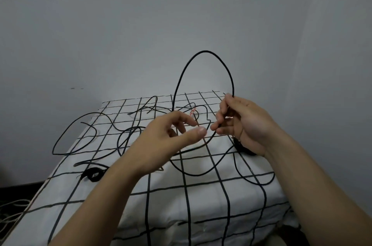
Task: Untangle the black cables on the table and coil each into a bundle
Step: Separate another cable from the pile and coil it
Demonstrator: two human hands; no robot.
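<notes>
R hand (237, 122), centre-right of frame, has its fingers curled round a thin black cable (205, 51). From the grip the cable rises in a tall narrow loop, top above both hands, then drops to the surface (201, 205), which has a white cloth w/ black grid. L hand (161, 141), centre, has thumb & forefinger apart, nothing visibly held. Loose cables (94, 113), matte black, sprawl in loops across centre & left. Small coiled bundle (92, 173) lower left.

text: none legible | labels: none | brands: none | numbers: none
</notes>
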